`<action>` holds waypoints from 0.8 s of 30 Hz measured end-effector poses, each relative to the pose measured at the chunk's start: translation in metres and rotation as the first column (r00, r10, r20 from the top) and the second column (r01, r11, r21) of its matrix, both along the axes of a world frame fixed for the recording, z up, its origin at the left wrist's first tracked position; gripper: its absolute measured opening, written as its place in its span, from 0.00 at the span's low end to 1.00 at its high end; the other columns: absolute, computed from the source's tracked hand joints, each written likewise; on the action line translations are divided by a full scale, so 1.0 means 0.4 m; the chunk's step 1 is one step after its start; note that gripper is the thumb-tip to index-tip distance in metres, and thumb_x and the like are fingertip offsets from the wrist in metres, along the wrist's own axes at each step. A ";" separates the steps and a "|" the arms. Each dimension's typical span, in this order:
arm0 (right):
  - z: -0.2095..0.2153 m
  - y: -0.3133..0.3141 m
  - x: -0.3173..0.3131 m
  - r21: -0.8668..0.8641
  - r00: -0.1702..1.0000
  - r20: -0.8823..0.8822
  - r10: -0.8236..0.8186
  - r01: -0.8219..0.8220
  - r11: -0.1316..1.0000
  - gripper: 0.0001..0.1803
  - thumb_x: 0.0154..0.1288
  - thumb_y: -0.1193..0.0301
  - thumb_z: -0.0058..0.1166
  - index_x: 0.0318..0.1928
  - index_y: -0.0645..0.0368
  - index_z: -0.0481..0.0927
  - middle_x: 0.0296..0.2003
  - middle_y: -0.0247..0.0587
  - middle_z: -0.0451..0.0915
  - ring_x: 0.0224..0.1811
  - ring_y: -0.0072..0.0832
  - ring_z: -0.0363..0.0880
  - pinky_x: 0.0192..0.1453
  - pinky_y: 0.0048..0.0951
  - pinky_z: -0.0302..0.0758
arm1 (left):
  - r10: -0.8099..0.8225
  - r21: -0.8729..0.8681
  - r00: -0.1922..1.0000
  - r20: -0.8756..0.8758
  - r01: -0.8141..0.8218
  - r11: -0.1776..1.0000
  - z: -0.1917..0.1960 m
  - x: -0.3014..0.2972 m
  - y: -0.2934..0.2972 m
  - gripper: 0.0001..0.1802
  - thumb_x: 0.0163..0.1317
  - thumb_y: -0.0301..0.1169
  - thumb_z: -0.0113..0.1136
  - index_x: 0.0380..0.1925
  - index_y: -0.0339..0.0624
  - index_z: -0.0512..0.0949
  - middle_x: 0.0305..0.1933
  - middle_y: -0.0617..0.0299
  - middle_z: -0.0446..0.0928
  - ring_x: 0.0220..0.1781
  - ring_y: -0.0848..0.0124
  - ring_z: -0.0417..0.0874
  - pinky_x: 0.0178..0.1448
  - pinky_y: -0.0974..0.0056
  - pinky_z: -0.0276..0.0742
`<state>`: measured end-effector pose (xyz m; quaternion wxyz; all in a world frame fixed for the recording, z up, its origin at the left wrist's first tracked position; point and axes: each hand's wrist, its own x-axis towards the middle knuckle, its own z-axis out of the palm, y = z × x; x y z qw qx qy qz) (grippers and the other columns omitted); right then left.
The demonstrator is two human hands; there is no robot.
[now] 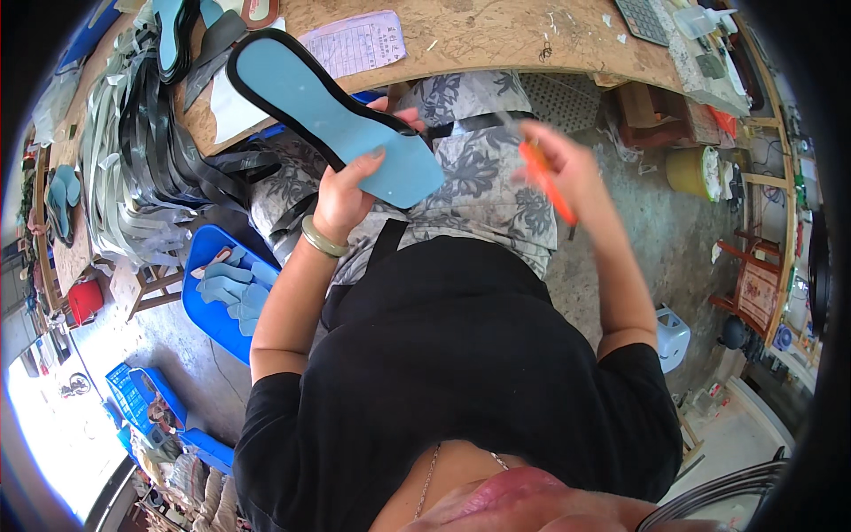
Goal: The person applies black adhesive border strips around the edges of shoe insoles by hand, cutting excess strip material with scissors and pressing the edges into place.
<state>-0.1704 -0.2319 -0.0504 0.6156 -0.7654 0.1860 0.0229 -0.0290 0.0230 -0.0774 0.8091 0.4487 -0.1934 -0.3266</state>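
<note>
My left hand (347, 195) grips the heel end of a light blue shoe insole with a black rim (328, 111), held up over my lap with the toe pointing to the upper left. My right hand (558, 164) is closed around an orange-handled tool (548, 182); its blurred metal end reaches toward the insole's heel edge. A green bangle (321, 238) sits on my left wrist. I wear a black top and patterned grey trousers.
A wooden workbench (496, 40) curves across the top, with a pink paper sheet (355, 43) and a calculator (642, 18). Stacks of black and grey soles (142, 151) lie at left. A blue tray of cut blue pieces (226, 288) stands below them. A white stool (671, 337) is at right.
</note>
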 end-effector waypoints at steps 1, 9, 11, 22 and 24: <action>0.043 -0.026 0.042 -0.331 0.997 0.048 0.066 -0.047 0.942 0.33 0.55 0.78 0.66 0.63 0.56 0.71 0.43 0.39 0.82 0.41 0.22 0.82 0.45 0.24 0.79 | -0.016 -0.077 0.994 -0.111 0.007 0.997 0.012 -0.003 -0.002 0.32 0.62 0.34 0.52 0.64 0.37 0.57 0.58 0.44 0.72 0.58 0.56 0.76 0.62 0.55 0.72; 0.100 -0.269 0.342 -0.919 0.947 -0.151 0.285 -0.241 0.312 0.23 0.61 0.65 0.58 0.58 0.47 0.77 0.50 0.41 0.79 0.49 0.38 0.79 0.53 0.33 0.75 | -0.077 -0.165 0.969 -0.235 0.039 0.986 0.068 -0.002 -0.030 0.30 0.66 0.40 0.51 0.62 0.35 0.59 0.53 0.37 0.75 0.57 0.46 0.77 0.59 0.48 0.76; 0.051 -0.309 0.367 -0.970 0.818 0.227 0.529 0.238 0.049 0.21 0.62 0.69 0.56 0.57 0.48 0.77 0.47 0.41 0.80 0.47 0.37 0.79 0.52 0.33 0.75 | -0.077 -0.142 0.976 -0.204 0.049 0.989 0.085 0.005 -0.037 0.27 0.67 0.38 0.50 0.60 0.33 0.62 0.52 0.38 0.75 0.56 0.46 0.78 0.58 0.49 0.77; 0.021 0.178 0.231 0.204 0.946 0.298 0.131 -0.198 0.959 0.19 0.70 0.68 0.52 0.56 0.65 0.73 0.40 0.35 0.81 0.41 0.17 0.76 0.47 0.22 0.73 | 0.220 0.043 0.947 -0.232 -0.216 0.975 0.074 0.015 -0.084 0.16 0.65 0.32 0.57 0.49 0.34 0.74 0.45 0.58 0.79 0.45 0.70 0.81 0.50 0.64 0.78; 0.018 0.185 0.227 0.277 0.903 0.407 0.134 -0.262 0.925 0.21 0.69 0.72 0.52 0.60 0.65 0.68 0.45 0.36 0.79 0.46 0.17 0.75 0.50 0.23 0.73 | 0.197 0.053 0.942 -0.273 -0.189 0.980 0.093 0.026 -0.077 0.15 0.65 0.32 0.58 0.48 0.34 0.74 0.44 0.59 0.79 0.44 0.71 0.81 0.49 0.65 0.78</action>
